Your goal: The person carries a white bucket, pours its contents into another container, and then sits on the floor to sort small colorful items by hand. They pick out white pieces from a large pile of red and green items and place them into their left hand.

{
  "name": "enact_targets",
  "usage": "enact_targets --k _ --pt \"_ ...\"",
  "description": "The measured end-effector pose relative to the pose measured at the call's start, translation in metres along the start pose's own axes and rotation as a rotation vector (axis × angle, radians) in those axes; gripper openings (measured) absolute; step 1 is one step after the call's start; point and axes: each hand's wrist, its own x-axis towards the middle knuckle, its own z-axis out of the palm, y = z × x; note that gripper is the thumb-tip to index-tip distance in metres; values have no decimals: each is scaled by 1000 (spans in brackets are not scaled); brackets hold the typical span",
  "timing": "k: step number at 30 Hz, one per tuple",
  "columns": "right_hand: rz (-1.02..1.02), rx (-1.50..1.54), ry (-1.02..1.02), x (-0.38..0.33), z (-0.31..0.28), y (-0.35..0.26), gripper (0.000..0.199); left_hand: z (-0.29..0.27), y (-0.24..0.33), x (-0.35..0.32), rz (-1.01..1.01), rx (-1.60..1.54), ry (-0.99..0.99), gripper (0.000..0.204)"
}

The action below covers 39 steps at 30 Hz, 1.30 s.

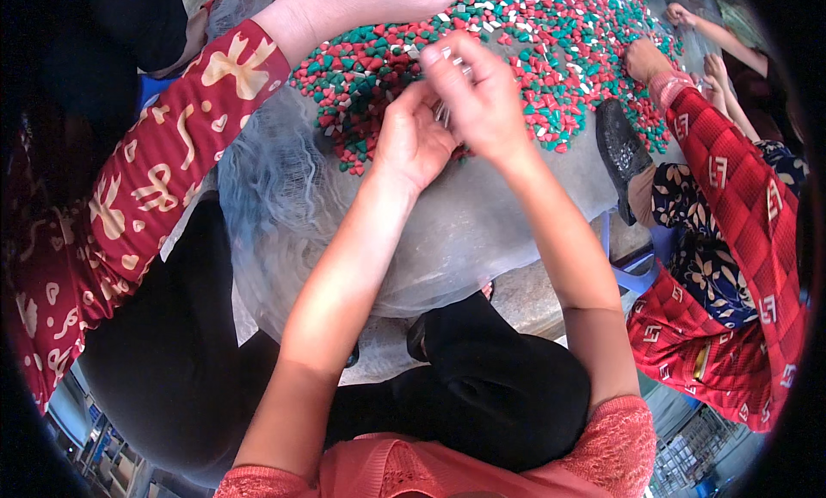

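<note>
Over the near edge of a heap of small red, green and white pieces (pixel 379 111), my two hands come together. My left hand (pixel 413 141) is cupped palm up, its fingers curled behind my right hand. Small whitish, shiny pieces (pixel 442 113) show at its fingers. Slightly smeared by motion, my right hand (pixel 486 102) is bent over the left one with its fingers curled in. More whitish pieces (pixel 465 66) peek out between its thumb and fingers. The exact kind of the pieces cannot be made out.
The heap lies on a pale sheet (pixel 430 266) with bluish netting (pixel 280 171) at its left. A person's arm in a patterned red sleeve (pixel 172 154) reaches across from the left. At the right another red sleeve (pixel 723 167), a dark shoe (pixel 621 145) and other people's hands border the heap.
</note>
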Motion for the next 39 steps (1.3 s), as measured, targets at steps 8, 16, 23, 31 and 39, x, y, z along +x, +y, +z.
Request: enact_targets --k 8,16,23,31,39 --pt "-526 -462 -125 -14 -3 6 18 2 -13 8 133 -137 -234 30" --pt "-190 -355 223 15 -50 23 17 9 -7 10 -10 -181 177 32" --pt "452 -1048 82 48 -152 105 25 5 -5 6 -66 -148 7 38" --pt "720 -1347 -213 76 -133 82 31 6 -3 -1 -107 -277 75 37" --pt "689 -1321 -230 62 -140 73 31 -3 2 -4 -100 -311 77 36"
